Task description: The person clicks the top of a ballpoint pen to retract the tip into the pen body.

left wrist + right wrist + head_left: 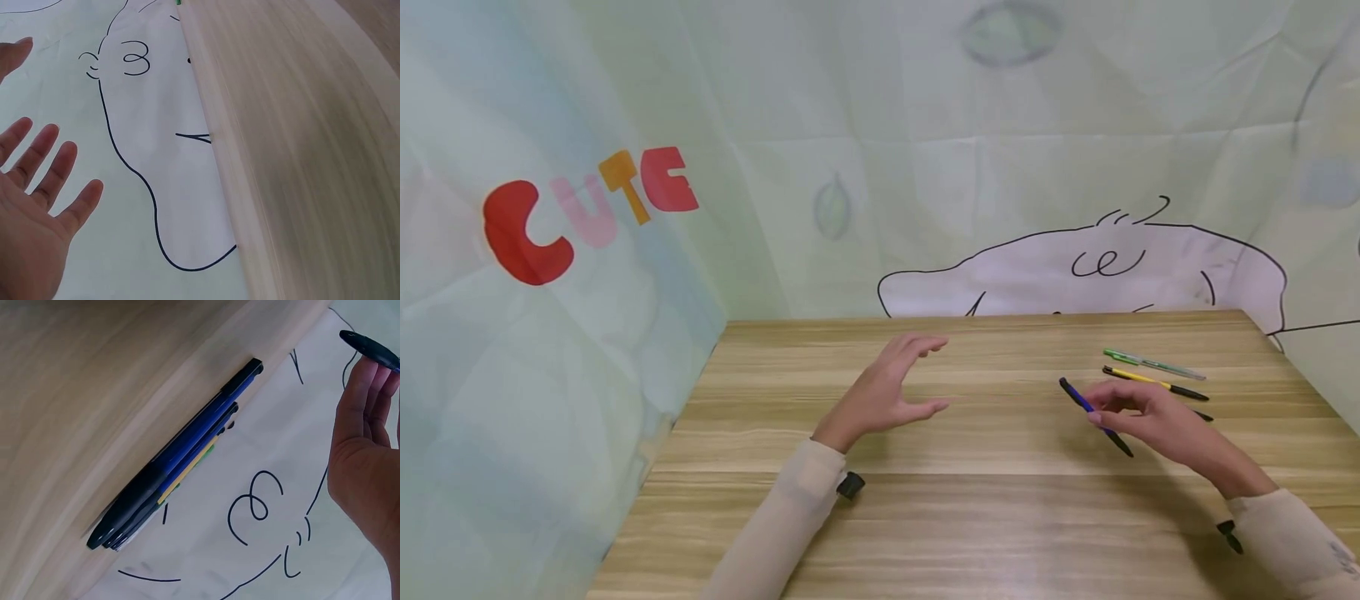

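Observation:
My left hand (887, 392) is over the left-middle of the table, fingers apart from the thumb, holding nothing; its spread fingers also show in the left wrist view. To the right, my right hand (1172, 425) pinches a blue pen (1082, 400) with black ends between thumb and fingers, tilted above the table. Only a black end (370, 349) of this pen shows in the right wrist view. Beyond that hand lie a green pen (1157, 365) and a yellow pen (1142, 380). The right wrist view also shows a blue pen (190, 440) lying nearest, with another blue one behind it.
The wood-grain table (985, 517) meets a printed cloth backdrop (865, 108) at its far edge. Another cloth wall (550, 375) with the letters CUTE runs along the left side. A dark wrist device (851, 485) sits at the left sleeve.

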A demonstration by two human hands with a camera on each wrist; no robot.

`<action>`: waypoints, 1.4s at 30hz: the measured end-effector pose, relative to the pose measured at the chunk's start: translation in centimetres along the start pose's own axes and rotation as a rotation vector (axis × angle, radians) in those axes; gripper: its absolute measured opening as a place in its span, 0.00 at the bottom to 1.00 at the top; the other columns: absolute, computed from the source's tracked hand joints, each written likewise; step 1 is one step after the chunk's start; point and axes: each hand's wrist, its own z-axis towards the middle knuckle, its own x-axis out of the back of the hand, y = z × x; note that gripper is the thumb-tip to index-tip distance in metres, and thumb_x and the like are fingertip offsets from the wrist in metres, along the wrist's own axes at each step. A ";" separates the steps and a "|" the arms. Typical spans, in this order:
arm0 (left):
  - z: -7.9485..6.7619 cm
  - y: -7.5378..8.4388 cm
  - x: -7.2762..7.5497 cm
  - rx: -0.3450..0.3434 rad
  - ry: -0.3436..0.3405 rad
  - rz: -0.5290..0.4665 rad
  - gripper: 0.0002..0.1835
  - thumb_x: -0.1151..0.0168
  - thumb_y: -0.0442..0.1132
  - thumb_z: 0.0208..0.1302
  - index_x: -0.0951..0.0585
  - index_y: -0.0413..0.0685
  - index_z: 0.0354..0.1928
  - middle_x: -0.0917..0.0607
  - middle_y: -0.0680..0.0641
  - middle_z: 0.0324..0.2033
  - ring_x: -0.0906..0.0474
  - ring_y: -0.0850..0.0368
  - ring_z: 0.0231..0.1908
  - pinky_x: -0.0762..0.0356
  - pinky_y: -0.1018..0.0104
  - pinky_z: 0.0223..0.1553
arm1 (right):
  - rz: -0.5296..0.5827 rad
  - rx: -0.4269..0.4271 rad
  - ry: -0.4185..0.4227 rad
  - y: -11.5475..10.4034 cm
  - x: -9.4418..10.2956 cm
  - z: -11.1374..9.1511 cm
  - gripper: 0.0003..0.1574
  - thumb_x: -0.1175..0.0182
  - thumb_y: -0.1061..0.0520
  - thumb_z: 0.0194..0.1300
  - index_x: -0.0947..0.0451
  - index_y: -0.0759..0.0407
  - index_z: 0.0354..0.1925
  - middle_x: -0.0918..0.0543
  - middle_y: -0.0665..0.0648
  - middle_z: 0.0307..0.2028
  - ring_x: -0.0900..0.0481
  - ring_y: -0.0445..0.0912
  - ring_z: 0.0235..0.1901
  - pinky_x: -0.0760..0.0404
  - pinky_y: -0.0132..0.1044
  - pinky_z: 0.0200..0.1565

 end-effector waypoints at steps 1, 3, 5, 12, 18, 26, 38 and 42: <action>-0.2 -0.1 0.1 0.006 -0.002 0.003 0.43 0.24 0.49 0.57 0.32 0.48 0.72 0.27 0.51 0.65 0.27 0.52 0.58 0.24 0.57 0.61 | -0.004 -0.001 -0.001 0.1 0.1 -0.1 0.14 0.36 0.52 0.71 0.17 0.55 0.52 0.15 0.57 0.43 0.18 0.43 0.41 0.21 0.35 0.39; -0.5 -0.2 0.2 0.013 -0.004 0.008 0.42 0.24 0.49 0.58 0.32 0.49 0.72 0.28 0.51 0.65 0.28 0.53 0.59 0.24 0.57 0.61 | -0.017 0.006 0.003 0.3 0.2 -0.3 0.14 0.36 0.53 0.71 0.16 0.55 0.52 0.15 0.56 0.43 0.18 0.42 0.41 0.21 0.34 0.39; -0.8 -0.4 0.3 0.018 -0.004 0.006 0.42 0.24 0.49 0.58 0.32 0.50 0.73 0.28 0.51 0.65 0.27 0.53 0.59 0.24 0.56 0.61 | -0.030 0.021 0.007 0.6 0.3 -0.5 0.13 0.37 0.54 0.72 0.16 0.55 0.52 0.15 0.55 0.42 0.19 0.41 0.40 0.20 0.34 0.37; -1.9 -1.0 0.8 0.041 -0.002 0.014 0.43 0.25 0.51 0.59 0.33 0.52 0.73 0.28 0.51 0.66 0.27 0.51 0.59 0.24 0.56 0.61 | -0.098 0.045 0.027 1.5 0.7 -1.5 0.12 0.36 0.58 0.71 0.15 0.54 0.51 0.14 0.54 0.39 0.19 0.38 0.38 0.21 0.32 0.37; -2.7 -1.3 1.5 0.060 0.008 0.022 0.43 0.24 0.48 0.58 0.32 0.49 0.73 0.28 0.50 0.66 0.27 0.51 0.59 0.24 0.54 0.60 | -0.131 0.037 0.052 2.0 1.2 -2.3 0.11 0.35 0.59 0.69 0.15 0.54 0.49 0.13 0.51 0.38 0.19 0.37 0.37 0.21 0.31 0.37; -3.6 -1.9 2.0 0.082 0.013 0.021 0.42 0.24 0.49 0.58 0.33 0.51 0.73 0.29 0.50 0.66 0.28 0.52 0.59 0.23 0.53 0.60 | -0.164 0.048 0.063 3.0 1.9 -3.3 0.12 0.34 0.62 0.67 0.14 0.53 0.49 0.13 0.50 0.39 0.20 0.35 0.37 0.22 0.29 0.37; -4.6 -2.4 2.6 0.109 0.016 0.036 0.42 0.25 0.51 0.58 0.33 0.54 0.73 0.27 0.51 0.65 0.29 0.53 0.60 0.24 0.51 0.60 | -0.170 0.111 0.029 4.4 2.6 -4.1 0.13 0.31 0.66 0.62 0.13 0.56 0.46 0.15 0.51 0.33 0.23 0.35 0.32 0.22 0.30 0.31; -4.8 -2.5 2.8 0.109 0.014 0.033 0.42 0.25 0.50 0.59 0.33 0.53 0.73 0.27 0.50 0.65 0.28 0.51 0.59 0.24 0.50 0.59 | -0.176 0.108 0.011 4.9 2.6 -4.1 0.11 0.29 0.65 0.61 0.14 0.58 0.43 0.16 0.52 0.32 0.23 0.33 0.32 0.22 0.29 0.31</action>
